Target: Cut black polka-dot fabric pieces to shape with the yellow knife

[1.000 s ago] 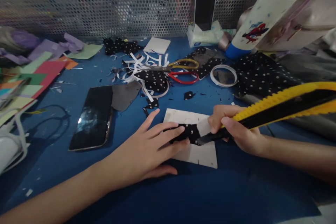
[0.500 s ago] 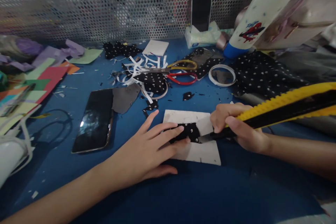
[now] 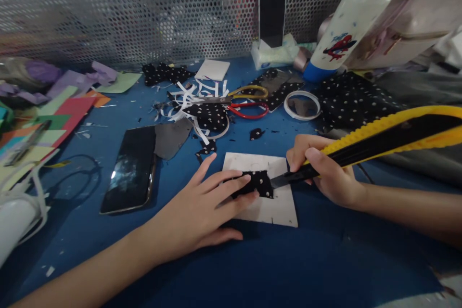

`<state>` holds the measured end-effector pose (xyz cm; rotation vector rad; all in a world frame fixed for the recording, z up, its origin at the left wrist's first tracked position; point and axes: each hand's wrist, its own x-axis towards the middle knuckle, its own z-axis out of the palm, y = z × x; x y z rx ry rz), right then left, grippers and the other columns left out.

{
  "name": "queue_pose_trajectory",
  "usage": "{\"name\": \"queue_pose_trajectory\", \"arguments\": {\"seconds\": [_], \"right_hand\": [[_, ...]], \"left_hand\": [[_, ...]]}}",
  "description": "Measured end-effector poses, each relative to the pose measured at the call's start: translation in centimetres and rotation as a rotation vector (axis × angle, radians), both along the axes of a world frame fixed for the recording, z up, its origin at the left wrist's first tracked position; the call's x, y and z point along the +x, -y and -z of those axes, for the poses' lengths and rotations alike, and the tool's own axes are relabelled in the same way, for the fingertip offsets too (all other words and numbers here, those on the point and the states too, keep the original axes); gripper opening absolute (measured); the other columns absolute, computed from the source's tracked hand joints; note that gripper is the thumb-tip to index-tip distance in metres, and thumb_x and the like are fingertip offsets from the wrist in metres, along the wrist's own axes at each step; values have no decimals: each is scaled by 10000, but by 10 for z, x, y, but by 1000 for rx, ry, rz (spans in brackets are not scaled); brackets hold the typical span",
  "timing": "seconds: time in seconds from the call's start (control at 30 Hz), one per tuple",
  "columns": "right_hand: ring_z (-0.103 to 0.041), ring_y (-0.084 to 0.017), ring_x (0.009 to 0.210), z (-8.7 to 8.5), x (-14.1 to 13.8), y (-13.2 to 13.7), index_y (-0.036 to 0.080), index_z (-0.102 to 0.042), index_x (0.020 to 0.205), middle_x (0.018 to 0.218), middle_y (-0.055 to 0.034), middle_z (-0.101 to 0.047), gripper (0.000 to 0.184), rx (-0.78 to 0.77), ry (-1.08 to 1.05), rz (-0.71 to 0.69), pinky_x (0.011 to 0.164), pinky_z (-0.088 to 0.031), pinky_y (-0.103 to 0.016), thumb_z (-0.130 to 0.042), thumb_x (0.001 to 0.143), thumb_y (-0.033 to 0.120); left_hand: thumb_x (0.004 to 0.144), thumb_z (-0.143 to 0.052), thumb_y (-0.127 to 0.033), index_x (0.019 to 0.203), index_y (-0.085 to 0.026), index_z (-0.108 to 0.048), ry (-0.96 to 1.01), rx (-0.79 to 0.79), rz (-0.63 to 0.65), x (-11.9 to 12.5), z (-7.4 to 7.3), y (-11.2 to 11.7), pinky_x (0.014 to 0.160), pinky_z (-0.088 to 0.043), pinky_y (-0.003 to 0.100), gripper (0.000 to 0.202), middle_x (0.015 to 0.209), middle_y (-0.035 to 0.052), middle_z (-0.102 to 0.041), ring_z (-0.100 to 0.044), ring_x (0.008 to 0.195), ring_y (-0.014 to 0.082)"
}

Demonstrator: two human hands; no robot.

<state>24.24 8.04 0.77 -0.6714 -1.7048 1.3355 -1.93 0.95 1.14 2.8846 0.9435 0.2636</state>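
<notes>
My left hand (image 3: pixel 202 211) lies flat with fingers spread, pressing a small black polka-dot fabric piece (image 3: pixel 259 184) onto a white square board (image 3: pixel 267 202) on the blue table. My right hand (image 3: pixel 323 173) is closed around a yellow and black utility knife (image 3: pixel 378 142). The knife's blade tip touches the right edge of the fabric piece. My left fingertips cover the left part of the fabric.
A dark phone (image 3: pixel 132 168) lies left of the board. Scissors (image 3: pixel 249 101), white paper strips (image 3: pixel 191 96), tape rings (image 3: pixel 301 105) and dotted black cloth (image 3: pixel 353 101) lie behind. Coloured paper (image 3: pixel 54 115) sits far left. A bottle (image 3: pixel 342 33) and a propped phone (image 3: pixel 272 12) stand by the mesh wall.
The white strip that lay under the blade at the fabric's right end is no longer seen. The knife tip has shifted slightly along the fabric edge. My left hand has stayed in place.
</notes>
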Motion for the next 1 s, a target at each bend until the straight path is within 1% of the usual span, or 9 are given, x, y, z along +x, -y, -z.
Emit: {"name": "queue_pose_trajectory", "arguments": {"seconds": [0.2,0.3,0.5,0.7,0.9,1.0], "right_hand": [[-402,-71,456,-1,0,-1,187,-569,680,624,18,-457,390,-25,30,33,371,-262,-231,-453,980,409],[-402,-65,454,-3,0,-1,182,-585,702,602,24,-450,375,-3,63,17,374,-274,-216,-461,978,405],[-396,-57,439,-5,-1,0,174,-593,717,601,23,-471,363,30,110,9,381,-285,-213,-468,976,395],[-413,-63,437,-6,-4,-1,175,-588,712,612,17,-485,363,24,127,17,382,-304,-221,-468,973,396],[-433,-61,428,-8,-5,-1,170,-585,711,581,28,-462,367,32,140,1,396,-320,-221,-453,981,381],[-439,-57,429,-8,-5,-1,167,-582,712,589,29,-467,361,43,139,0,406,-334,-217,-455,982,370]], "left_hand": [[941,-520,-504,1408,-232,-434,5,-1,-3,-1,0,1,1187,10,557,548,1386,59,-521,-387,1352,239],[937,-532,-495,1411,-232,-430,7,-4,0,-1,0,1,1184,-1,569,552,1390,63,-516,-386,1353,244],[909,-588,-477,1407,-231,-435,11,-9,-2,-1,0,1,1178,-50,594,576,1386,67,-521,-403,1342,251],[911,-579,-490,1402,-230,-443,11,-10,-4,-1,0,1,1175,-51,604,572,1378,74,-528,-407,1337,258],[941,-512,-517,1408,-232,-437,4,4,2,-1,1,1,1188,28,548,552,1394,61,-519,-383,1355,237],[946,-497,-524,1405,-233,-441,5,10,1,-1,1,1,1190,32,537,546,1393,56,-520,-382,1353,232]]}}
